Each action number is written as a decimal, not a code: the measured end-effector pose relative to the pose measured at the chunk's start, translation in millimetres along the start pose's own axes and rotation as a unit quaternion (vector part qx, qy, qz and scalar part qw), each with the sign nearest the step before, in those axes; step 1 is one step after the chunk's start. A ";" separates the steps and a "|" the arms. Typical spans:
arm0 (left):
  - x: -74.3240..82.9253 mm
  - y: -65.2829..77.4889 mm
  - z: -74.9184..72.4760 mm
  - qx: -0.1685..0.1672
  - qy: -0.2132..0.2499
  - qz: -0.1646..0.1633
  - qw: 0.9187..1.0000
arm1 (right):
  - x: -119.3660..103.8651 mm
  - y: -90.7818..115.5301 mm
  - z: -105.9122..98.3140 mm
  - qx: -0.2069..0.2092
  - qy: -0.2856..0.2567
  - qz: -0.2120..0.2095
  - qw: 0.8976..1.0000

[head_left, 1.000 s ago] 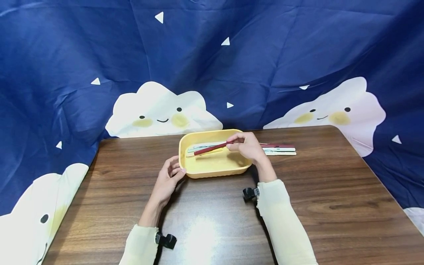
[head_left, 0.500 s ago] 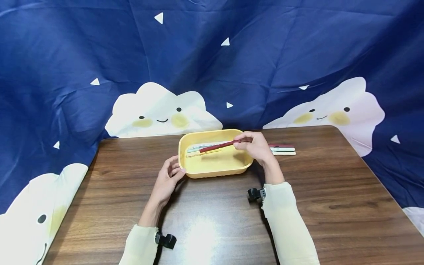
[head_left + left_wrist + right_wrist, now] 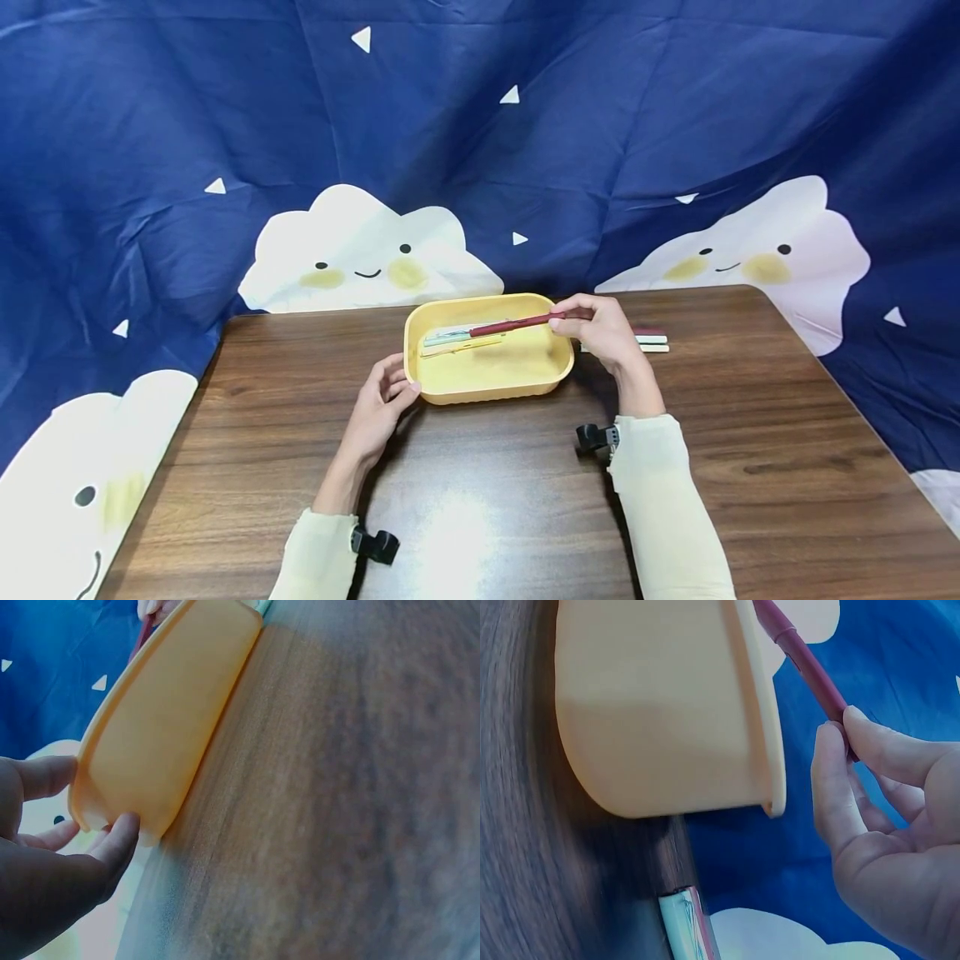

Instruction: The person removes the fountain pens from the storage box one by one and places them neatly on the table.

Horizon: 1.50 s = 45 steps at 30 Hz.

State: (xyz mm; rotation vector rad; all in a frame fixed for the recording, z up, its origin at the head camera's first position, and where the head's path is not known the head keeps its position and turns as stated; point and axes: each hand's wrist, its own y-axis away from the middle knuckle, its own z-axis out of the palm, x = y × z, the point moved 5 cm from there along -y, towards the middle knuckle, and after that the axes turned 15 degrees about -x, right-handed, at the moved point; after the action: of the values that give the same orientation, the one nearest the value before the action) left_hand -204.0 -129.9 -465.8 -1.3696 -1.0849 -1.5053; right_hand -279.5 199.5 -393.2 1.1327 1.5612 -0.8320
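My right hand [image 3: 606, 332] pinches one end of a dark red capped pen [image 3: 516, 324] between thumb and fingertips. The pen reaches leftward over the yellow tray [image 3: 487, 392], and the right wrist view shows it above the rim, tilted. Inside the tray lie a light green pen [image 3: 446, 339] and a yellow pen [image 3: 461, 347], with pale ones partly hidden behind the red pen. My left hand [image 3: 381, 408] grips the tray's near left corner; in the left wrist view its thumb and fingers [image 3: 120, 838] touch the end wall.
Right of the tray, several pens lie side by side on the wooden table [image 3: 750, 433], among them a light green pen [image 3: 656, 339] and a cream pen [image 3: 658, 349]. My right hand partly covers them. A blue curtain [image 3: 562, 150] with clouds hangs behind the table's back edge.
My right hand has moved to the right, drawing the red pen along with it over the tray, and the pen lies more level. The left hand and tray have stayed put.
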 end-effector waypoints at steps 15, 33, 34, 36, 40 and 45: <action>0.2 0.6 -0.5 -0.002 -0.004 -0.006 1.000 | 0.5 13.6 -21.5 0.017 -0.017 0.006 1.000; 0.9 -0.8 -1.0 -0.001 -0.003 -0.006 1.000 | 7.6 26.5 -44.3 0.034 -0.036 -0.006 0.999; 1.0 -0.9 -1.0 -0.001 -0.003 -0.005 1.000 | 8.2 27.3 -45.4 0.035 -0.035 -0.008 0.999; 1.1 -0.9 -1.0 -0.003 -0.002 -0.005 1.000 | 9.7 29.3 -47.7 0.038 -0.033 -0.010 0.999; 0.7 -0.7 -1.2 -0.006 -0.001 -0.005 1.000 | 13.2 35.2 -52.5 0.046 -0.034 -0.009 0.998; 0.3 -0.5 -1.6 -0.004 0.002 -0.003 1.000 | 16.0 40.9 -58.5 0.054 -0.049 -0.013 0.997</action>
State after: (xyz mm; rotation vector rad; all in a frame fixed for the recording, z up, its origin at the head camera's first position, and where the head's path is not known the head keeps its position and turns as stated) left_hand -205.0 -131.3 -465.7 -1.3697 -1.0827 -1.5177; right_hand -260.6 270.1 -391.9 1.1349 1.4673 -0.9850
